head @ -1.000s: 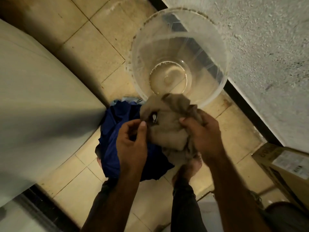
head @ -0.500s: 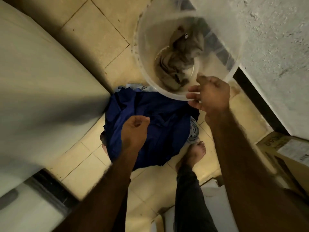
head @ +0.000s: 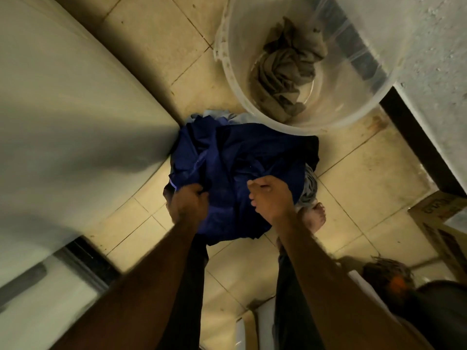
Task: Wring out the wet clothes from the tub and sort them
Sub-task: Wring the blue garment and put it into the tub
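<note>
Under both hands, crumpled dark blue cloth (head: 235,160), deeply creased

Print on the box, too cut off to read

The only lettering is a row of dark printed capitals on the brown cardboard box (head: 438,210) at the right edge of the floor. It is seen upside down, blurred and cropped by the edge of the view, so no word or brand can be made out.
</note>
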Demonstrator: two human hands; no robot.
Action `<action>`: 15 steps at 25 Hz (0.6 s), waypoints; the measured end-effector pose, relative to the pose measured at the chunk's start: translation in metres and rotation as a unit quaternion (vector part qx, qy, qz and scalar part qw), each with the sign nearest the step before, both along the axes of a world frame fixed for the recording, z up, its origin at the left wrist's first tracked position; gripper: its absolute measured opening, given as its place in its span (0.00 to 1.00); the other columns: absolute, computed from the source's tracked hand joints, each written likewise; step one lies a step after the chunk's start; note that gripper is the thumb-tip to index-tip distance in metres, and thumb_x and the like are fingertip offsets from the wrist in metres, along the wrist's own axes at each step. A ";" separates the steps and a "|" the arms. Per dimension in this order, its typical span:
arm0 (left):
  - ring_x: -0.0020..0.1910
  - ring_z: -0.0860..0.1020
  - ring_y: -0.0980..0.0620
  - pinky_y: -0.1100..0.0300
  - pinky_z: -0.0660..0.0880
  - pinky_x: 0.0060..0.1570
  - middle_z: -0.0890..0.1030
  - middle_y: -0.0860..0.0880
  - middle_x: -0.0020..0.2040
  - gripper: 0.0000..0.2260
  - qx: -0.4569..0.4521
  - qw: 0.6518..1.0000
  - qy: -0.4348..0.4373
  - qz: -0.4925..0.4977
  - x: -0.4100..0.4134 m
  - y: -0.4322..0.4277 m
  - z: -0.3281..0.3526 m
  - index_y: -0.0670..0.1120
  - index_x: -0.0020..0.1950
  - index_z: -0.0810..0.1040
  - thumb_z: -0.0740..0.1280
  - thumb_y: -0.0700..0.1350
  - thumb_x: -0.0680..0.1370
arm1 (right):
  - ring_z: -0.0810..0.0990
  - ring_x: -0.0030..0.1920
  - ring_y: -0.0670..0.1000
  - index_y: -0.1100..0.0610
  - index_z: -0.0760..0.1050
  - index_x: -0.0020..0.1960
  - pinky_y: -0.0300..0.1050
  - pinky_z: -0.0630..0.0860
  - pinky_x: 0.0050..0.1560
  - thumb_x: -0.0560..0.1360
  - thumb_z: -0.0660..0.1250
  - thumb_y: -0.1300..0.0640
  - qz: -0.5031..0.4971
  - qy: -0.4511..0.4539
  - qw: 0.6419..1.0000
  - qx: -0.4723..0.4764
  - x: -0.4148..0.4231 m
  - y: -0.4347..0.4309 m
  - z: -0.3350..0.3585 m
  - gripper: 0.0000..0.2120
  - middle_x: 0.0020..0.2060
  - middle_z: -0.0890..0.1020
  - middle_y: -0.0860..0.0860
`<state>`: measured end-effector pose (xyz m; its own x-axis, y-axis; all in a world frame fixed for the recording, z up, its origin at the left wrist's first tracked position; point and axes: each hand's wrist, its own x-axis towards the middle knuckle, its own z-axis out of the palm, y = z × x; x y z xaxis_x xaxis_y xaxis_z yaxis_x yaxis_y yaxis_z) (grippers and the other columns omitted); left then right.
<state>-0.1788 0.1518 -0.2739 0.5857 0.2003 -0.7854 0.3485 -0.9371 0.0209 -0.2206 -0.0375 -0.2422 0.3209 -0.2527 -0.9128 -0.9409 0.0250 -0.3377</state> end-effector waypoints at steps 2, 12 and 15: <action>0.56 0.78 0.44 0.50 0.71 0.54 0.79 0.47 0.55 0.09 -0.034 0.995 -0.082 -0.052 0.002 -0.022 0.010 0.49 0.50 0.80 0.64 0.52 0.78 | 0.82 0.46 0.56 0.50 0.78 0.42 0.53 0.78 0.52 0.74 0.69 0.40 0.056 -0.027 0.998 -0.026 0.015 0.007 0.002 0.13 0.40 0.82 0.50; 0.52 0.82 0.46 0.48 0.80 0.56 0.83 0.44 0.50 0.09 -0.336 0.849 -0.059 0.404 0.010 -0.098 0.053 0.44 0.52 0.78 0.64 0.48 0.81 | 0.82 0.54 0.58 0.61 0.80 0.56 0.55 0.79 0.60 0.74 0.72 0.53 -0.040 -0.022 0.999 0.000 0.056 -0.014 0.014 0.15 0.53 0.84 0.55; 0.48 0.81 0.53 0.55 0.79 0.52 0.82 0.50 0.47 0.14 -0.316 0.864 -0.131 0.369 0.015 -0.099 0.061 0.48 0.51 0.79 0.66 0.58 0.78 | 0.80 0.37 0.52 0.64 0.79 0.39 0.44 0.78 0.40 0.74 0.68 0.61 -0.018 -0.029 0.999 -0.005 0.048 -0.026 0.037 0.08 0.33 0.82 0.52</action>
<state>-0.1642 0.0525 -0.2129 0.6551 0.1746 -0.7351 0.7528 -0.2333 0.6155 -0.1725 -0.0634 -0.2052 0.3635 -0.2750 -0.8901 -0.9182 0.0555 -0.3922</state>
